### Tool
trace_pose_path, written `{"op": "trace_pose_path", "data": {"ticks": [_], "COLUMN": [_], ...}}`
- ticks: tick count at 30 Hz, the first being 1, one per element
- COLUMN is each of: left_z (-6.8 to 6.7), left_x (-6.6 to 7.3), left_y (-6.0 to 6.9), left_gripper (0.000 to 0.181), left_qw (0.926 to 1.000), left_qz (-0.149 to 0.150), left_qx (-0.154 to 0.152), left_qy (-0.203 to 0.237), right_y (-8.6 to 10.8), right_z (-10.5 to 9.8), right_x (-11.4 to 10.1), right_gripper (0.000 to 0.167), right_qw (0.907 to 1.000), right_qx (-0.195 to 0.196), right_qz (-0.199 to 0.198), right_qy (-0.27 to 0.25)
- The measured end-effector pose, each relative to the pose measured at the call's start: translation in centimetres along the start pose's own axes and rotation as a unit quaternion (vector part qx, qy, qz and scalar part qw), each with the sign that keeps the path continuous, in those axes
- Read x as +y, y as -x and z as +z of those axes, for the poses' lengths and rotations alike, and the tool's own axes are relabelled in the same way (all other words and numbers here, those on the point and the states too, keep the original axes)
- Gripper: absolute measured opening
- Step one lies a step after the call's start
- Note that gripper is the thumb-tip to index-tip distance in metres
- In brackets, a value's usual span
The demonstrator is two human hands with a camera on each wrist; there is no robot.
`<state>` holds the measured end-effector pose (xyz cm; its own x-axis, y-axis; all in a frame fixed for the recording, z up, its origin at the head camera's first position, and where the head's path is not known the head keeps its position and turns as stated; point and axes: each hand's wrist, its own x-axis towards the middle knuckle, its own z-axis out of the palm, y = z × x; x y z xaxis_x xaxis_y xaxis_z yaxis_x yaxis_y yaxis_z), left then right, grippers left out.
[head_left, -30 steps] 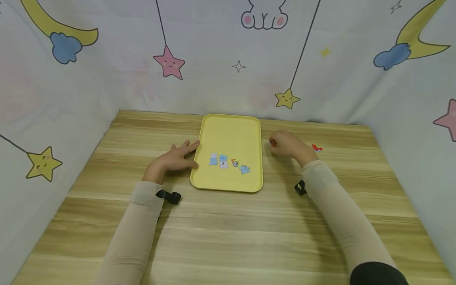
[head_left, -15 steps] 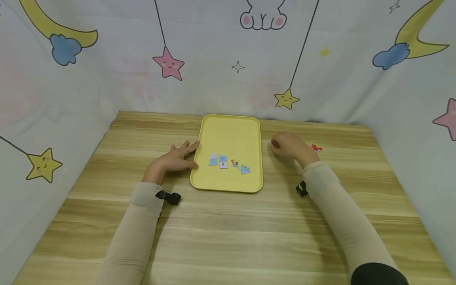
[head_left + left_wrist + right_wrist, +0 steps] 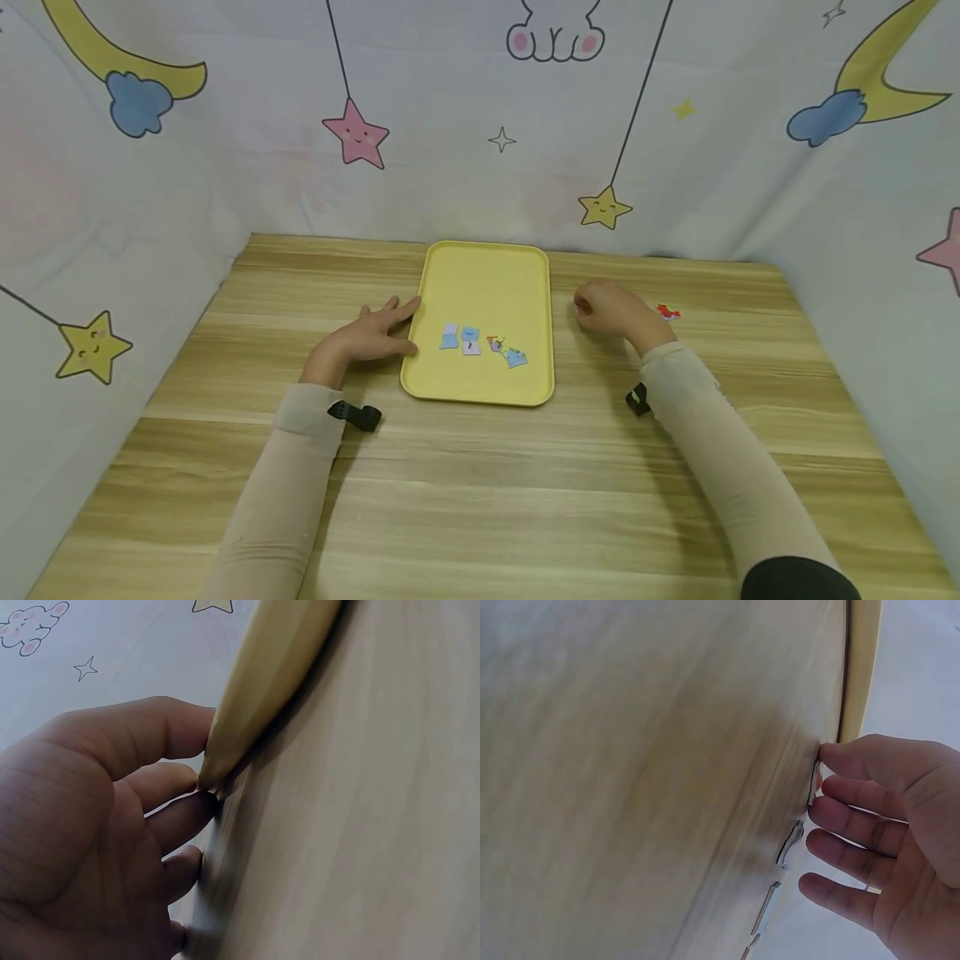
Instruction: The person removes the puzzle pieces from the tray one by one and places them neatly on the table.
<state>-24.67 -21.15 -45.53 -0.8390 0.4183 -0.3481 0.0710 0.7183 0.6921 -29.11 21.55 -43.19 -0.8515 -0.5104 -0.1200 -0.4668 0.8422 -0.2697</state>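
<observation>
My tray (image 3: 483, 283): plastic by look, smooth, mostly matt. Tabletop (image 3: 480, 492): wood or wood-look, streaky grain, smooth, soft dull sheen. Small picture pieces (image 3: 470, 342): look like printed card, flat-faced; gloss too small for me to tell. My sleeves (image 3: 720, 458): matt cloth, lightly creased. Wall hanging (image 3: 442, 58): printed cloth, matt, gently rippled. Black clip at my left wrist (image 3: 362, 416): hard plastic look.

I am seeing a wide lane of bare worktop (image 3: 487, 500) running up the lower centre of the frame, between two flanking sleeves (image 3: 258, 517). At mid-frame, the left hand (image 3: 365, 331) is blocking the yellow tray's (image 3: 483, 279) left edge, while a narrow strip is lying between the tray and the right hand (image 3: 613, 310). Flat pieces (image 3: 470, 340) are cluttering the tray's lower half; above them, room is lying open. The hanging cloth (image 3: 450, 192) is closing off the upper frame.
</observation>
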Motion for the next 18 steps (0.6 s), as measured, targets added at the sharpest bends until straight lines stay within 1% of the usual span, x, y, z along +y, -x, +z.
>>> {"op": "trace_pose_path", "data": {"ticks": [3, 6, 9, 14, 18], "left_z": [0.0, 0.0, 0.0, -0.1, 0.0], "left_x": [0.0, -0.1, 0.0, 0.1, 0.1], "left_y": [0.0, 0.0, 0.0, 0.1, 0.1], "left_gripper": [0.091, 0.091, 0.091, 0.091, 0.091], "left_qw": [1.0, 1.0, 1.0, 1.0, 1.0], "left_qz": [0.0, 0.0, 0.0, 0.002, 0.005], "left_qx": [0.0, 0.0, -0.001, -0.001, 0.0], "left_qy": [0.002, 0.002, 0.002, 0.001, -0.001], "right_y": [0.1, 0.2, 0.3, 0.2, 0.0], "right_z": [-0.1, -0.4, -0.9, -1.7, -2.1], "right_x": [0.3, 0.4, 0.3, -0.1, -0.5], "right_gripper": [0.01, 0.02, 0.031, 0.037, 0.039], "right_qw": [0.9999, 0.9994, 0.999, 0.9985, 0.9984], "right_qx": [0.0, -0.003, -0.01, -0.02, -0.028], "right_qz": [0.008, 0.017, 0.019, 0.021, 0.026], "right_qy": [-0.013, -0.029, -0.038, -0.047, -0.042]}}
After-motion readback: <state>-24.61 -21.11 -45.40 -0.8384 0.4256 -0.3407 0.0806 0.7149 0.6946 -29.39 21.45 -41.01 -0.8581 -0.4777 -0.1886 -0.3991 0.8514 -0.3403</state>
